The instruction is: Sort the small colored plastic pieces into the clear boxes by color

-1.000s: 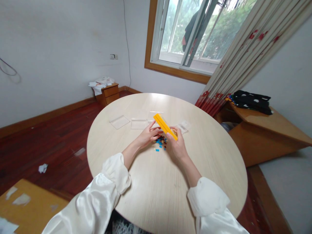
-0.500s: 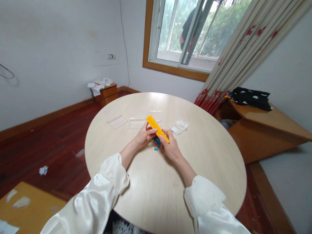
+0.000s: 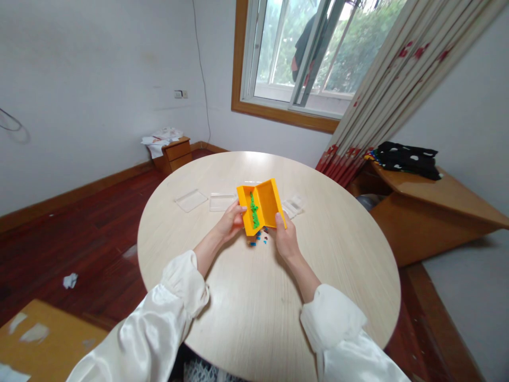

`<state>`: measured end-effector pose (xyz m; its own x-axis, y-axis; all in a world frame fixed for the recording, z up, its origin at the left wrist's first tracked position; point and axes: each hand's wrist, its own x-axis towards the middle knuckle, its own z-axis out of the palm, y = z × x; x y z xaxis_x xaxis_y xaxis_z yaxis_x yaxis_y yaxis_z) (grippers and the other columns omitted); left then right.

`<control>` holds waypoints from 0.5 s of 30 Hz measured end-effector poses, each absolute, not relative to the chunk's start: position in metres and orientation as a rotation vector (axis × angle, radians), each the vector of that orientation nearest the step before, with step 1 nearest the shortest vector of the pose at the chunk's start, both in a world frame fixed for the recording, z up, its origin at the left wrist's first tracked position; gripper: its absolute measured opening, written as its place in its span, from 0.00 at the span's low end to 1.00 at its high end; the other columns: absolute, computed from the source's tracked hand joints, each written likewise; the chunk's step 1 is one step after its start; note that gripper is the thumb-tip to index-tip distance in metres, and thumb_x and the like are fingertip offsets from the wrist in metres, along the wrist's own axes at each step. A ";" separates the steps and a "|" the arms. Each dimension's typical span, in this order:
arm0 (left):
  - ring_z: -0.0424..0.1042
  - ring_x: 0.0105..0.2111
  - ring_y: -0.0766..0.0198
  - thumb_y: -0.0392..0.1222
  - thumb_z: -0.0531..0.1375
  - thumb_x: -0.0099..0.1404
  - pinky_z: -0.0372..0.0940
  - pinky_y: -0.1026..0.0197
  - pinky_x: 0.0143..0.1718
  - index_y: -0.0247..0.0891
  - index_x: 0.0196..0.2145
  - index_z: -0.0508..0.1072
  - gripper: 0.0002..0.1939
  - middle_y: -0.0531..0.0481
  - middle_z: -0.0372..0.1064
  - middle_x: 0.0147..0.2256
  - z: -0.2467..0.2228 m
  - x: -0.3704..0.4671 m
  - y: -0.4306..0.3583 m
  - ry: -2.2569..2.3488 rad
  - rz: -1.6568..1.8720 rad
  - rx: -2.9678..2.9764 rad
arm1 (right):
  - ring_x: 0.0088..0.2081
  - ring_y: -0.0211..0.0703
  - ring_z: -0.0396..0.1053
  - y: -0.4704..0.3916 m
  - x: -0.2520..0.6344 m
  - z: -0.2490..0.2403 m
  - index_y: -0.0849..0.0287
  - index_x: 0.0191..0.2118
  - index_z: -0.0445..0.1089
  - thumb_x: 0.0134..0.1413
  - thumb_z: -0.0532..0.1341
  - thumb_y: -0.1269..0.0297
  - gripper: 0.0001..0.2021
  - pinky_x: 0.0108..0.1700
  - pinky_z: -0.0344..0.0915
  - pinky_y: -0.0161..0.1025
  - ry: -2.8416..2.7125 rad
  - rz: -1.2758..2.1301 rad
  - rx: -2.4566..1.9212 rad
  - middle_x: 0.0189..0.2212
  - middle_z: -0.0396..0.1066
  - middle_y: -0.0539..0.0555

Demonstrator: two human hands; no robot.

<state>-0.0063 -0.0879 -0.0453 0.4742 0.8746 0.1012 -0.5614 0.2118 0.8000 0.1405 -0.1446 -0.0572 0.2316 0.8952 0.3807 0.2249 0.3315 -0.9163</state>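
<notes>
A yellow hinged box point(image 3: 269, 202) hangs unfolded above the table, held between both hands. Small green pieces point(image 3: 254, 211) lie in its left half, while the right half shows a bare inside. My left hand point(image 3: 231, 218) grips the left side with the thumb over the edge. On the other side, my right hand point(image 3: 286, 237) holds the lower right edge, thumb in front. Under the box, small blue and brown pieces point(image 3: 258, 236) lie on the table, partly hidden by it.
The round pale table point(image 3: 254, 318) carries a flat clear plastic lid point(image 3: 191, 200), a clear tray point(image 3: 221, 201) and a clear plastic packet point(image 3: 293, 206) beyond my hands. A tilted wooden cabinet point(image 3: 441, 212) with black cloth point(image 3: 409, 159) stands at the right.
The yellow box was shut and slanted half a second ago. Now it is unfolded, its green pieces showing, and my right hand has shifted slightly right with its half.
</notes>
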 end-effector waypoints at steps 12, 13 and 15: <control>0.73 0.34 0.58 0.33 0.56 0.38 0.68 0.55 0.38 0.35 0.38 0.67 0.24 0.48 0.73 0.34 -0.048 -0.008 -0.081 0.645 1.164 0.907 | 0.32 0.43 0.67 -0.148 0.140 -0.050 0.61 0.33 0.68 0.55 0.50 0.44 0.23 0.35 0.65 0.40 -1.125 0.584 -1.224 0.30 0.71 0.54; 0.73 0.33 0.57 0.32 0.55 0.38 0.68 0.55 0.37 0.34 0.37 0.67 0.24 0.47 0.73 0.33 -0.049 -0.008 -0.080 0.665 1.177 0.912 | 0.33 0.43 0.67 -0.149 0.140 -0.050 0.61 0.33 0.68 0.55 0.50 0.44 0.23 0.35 0.65 0.40 -1.130 0.568 -1.221 0.30 0.71 0.54; 0.73 0.32 0.57 0.32 0.55 0.37 0.68 0.54 0.36 0.34 0.36 0.67 0.23 0.46 0.74 0.33 -0.051 -0.008 -0.079 0.691 1.204 0.918 | 0.34 0.44 0.68 -0.149 0.140 -0.048 0.61 0.33 0.68 0.56 0.49 0.45 0.22 0.36 0.65 0.40 -1.147 0.531 -1.217 0.30 0.72 0.55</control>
<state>-0.0081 -0.0789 -0.0506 0.2395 0.9706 0.0223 -0.4697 0.0957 0.8776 0.1399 -0.1495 -0.0481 0.3857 0.8340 0.3946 0.2387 0.3230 -0.9158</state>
